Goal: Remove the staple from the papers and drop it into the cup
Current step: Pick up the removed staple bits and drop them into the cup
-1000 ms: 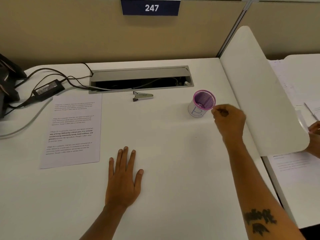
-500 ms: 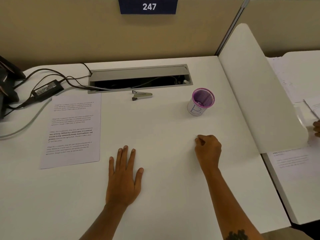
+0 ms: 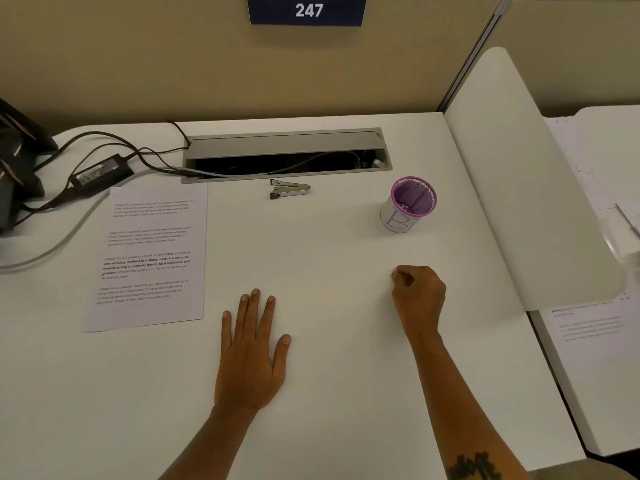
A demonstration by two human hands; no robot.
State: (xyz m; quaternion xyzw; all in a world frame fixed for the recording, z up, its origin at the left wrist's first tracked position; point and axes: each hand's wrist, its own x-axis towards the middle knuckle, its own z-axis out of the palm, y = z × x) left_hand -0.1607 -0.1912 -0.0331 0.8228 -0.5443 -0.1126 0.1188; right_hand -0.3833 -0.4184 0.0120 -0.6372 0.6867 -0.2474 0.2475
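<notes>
On the desk (image 3: 329, 393) my left hand (image 3: 251, 355) lies flat, fingers spread; my right hand (image 3: 419, 296) is curled shut, contents unseen. Any staple is tiny, stiff and sharp-ended, so I'd judge a fingertip pinch across its crown best before the cup (image 3: 410, 206).

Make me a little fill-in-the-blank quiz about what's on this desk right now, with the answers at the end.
1. The blue sign on the partition reads ____.
2. The left hand lies ____ on the white desk.
3. The purple mesh cup stands to the ____ of the metal staple remover.
4. The right hand is curled, nearer than the cup; the printed white paper sheet lies far ____.

Answers: 247; flat; right; left
</notes>
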